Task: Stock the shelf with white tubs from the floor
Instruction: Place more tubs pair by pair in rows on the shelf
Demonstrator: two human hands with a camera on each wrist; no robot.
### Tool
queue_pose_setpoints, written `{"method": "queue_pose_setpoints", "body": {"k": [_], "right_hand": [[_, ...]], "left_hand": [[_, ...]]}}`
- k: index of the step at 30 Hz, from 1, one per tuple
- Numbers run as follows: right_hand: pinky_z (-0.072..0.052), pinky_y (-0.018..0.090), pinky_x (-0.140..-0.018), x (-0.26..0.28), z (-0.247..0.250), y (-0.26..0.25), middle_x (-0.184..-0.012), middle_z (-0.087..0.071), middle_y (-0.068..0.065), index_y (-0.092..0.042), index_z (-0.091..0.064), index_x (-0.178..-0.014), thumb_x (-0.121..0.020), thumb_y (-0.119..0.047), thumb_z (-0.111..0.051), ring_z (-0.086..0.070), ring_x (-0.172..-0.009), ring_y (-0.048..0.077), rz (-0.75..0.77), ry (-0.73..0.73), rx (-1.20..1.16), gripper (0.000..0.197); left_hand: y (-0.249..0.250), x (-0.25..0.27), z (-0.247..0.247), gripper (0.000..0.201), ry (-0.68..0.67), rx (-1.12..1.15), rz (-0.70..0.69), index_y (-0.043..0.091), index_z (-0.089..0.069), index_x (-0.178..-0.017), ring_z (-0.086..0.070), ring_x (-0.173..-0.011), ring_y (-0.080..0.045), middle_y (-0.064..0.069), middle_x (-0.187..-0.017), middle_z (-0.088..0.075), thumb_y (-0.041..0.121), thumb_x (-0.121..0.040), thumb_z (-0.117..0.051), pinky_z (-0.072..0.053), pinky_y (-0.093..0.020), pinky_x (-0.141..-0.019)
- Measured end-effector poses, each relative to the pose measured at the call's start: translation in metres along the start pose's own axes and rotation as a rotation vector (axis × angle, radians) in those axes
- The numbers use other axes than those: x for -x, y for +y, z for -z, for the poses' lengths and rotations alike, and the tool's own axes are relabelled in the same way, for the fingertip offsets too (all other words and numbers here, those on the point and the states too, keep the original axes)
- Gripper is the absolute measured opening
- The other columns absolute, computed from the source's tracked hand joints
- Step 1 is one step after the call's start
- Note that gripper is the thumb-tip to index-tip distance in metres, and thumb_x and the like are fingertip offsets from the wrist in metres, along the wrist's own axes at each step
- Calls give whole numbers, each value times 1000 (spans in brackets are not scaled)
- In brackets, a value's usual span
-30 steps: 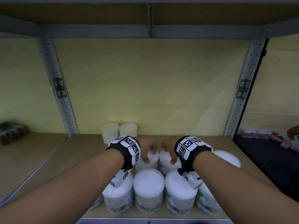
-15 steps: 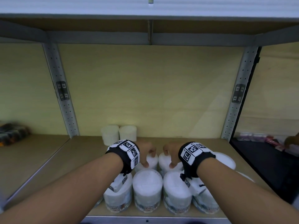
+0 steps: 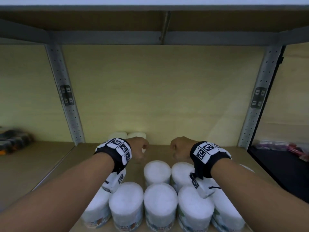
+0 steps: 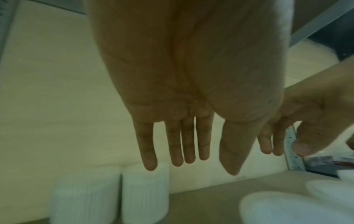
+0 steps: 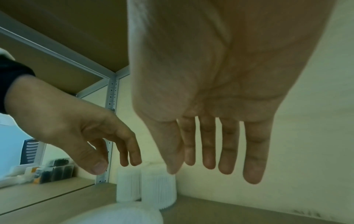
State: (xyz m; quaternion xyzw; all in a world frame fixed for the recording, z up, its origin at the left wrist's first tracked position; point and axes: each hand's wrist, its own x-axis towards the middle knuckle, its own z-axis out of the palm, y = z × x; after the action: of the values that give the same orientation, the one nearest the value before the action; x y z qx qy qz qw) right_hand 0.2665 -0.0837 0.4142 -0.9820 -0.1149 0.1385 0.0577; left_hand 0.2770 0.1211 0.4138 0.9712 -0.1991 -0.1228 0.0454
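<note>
Several white tubs (image 3: 157, 171) stand in two rows at the front of the wooden shelf (image 3: 100, 153). Both of my hands hover above and just behind the back row, apart from the tubs. My left hand (image 3: 138, 150) hangs with straight, relaxed fingers (image 4: 188, 142) and holds nothing. My right hand (image 3: 179, 148) does the same, its fingers (image 5: 228, 145) pointing down, empty. Two ribbed white tubs (image 3: 127, 135) stand against the back wall behind the left hand, also in the left wrist view (image 4: 145, 194) and the right wrist view (image 5: 159, 191).
Perforated metal uprights (image 3: 66, 97) (image 3: 257, 101) frame the bay, with the upper shelf board (image 3: 165, 22) overhead. Dark packaged goods (image 3: 15, 138) sit in the left bay, small pink items (image 3: 280, 145) in the right bay. Bare shelf board lies behind the tubs.
Both hands have lifted off the two back-row tubs and moved apart, fingers uncurling. The tubs stay standing on the shelf.
</note>
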Motion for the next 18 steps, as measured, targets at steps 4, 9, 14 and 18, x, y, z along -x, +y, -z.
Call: {"method": "queue_pose_setpoints", "body": {"k": [4, 9, 14, 18], "right_hand": [[-47, 25, -71, -28, 7, -13, -119, -55, 6, -11, -59, -121, -91, -15, -55, -55, -96, 21, 30, 62, -64, 31], [-47, 31, -90, -71, 12, -32, -131, -51, 8, -12, -56, -122, -90, -20, -60, -55, -113, 26, 67, 120, -88, 33], [-45, 33, -96, -115, 16, -56, -132, -51, 9, -9, -56, -124, -93, -26, -57, -54, -116, 26, 137, 128, -35, 35], [-45, 35, -97, -147, 17, -73, -133, -51, 9, -11, -55, -125, -93, -38, -56, -53, -117, 27, 124, 115, 19, 42]], "left_hand": [[-35, -6, 10, 51, 9, 13, 78, 16, -43, -139, -49, -125, -21, -4, -140, -46, 29, -91, -58, -39, -25, -98], [-83, -20, 15, 50, 59, 47, 162, 14, -45, -137, -50, -123, -24, -6, -139, -47, 30, -92, -58, -42, -32, -103], [-129, -35, 20, 49, 106, 67, 207, 11, -46, -136, -50, -122, -25, -8, -139, -47, 29, -92, -59, -42, -33, -102], [-151, -49, 19, 49, 99, 76, 216, 12, -46, -137, -50, -123, -25, -7, -140, -46, 32, -93, -57, -40, -32, -103]]}}
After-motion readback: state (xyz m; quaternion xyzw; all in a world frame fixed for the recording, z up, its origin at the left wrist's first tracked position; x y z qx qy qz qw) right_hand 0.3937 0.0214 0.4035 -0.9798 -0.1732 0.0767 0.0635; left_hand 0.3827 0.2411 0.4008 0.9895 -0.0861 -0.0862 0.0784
